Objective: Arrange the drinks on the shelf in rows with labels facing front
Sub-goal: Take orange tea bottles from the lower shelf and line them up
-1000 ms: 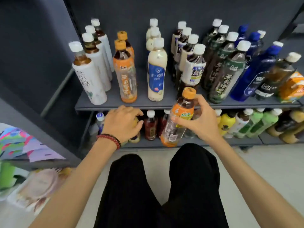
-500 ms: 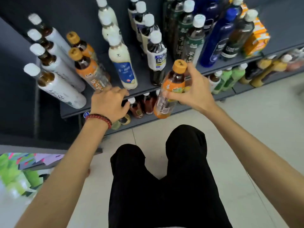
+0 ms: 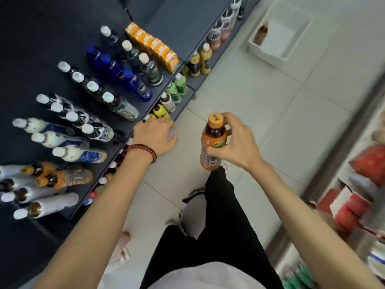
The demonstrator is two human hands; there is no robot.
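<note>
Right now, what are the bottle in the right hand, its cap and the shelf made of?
Bottle: likely clear glossy plastic; dark drink shows through above the orange label. Cap: opaque orange plastic, seemingly matte. Shelf: probably painted metal, flat dark grey, thin edge; blur leaves it open.

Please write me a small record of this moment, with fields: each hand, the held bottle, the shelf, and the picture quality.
right hand: grips the orange-capped bottle round its body
left hand: open, fingers spread, near the shelf's front edge, holds nothing
held bottle: roughly upright, off the shelf, above the floor
shelf: bottles in rows by kind, among them blue bottles; orange cartons at the far end
picture: blurred, labels unreadable
</note>
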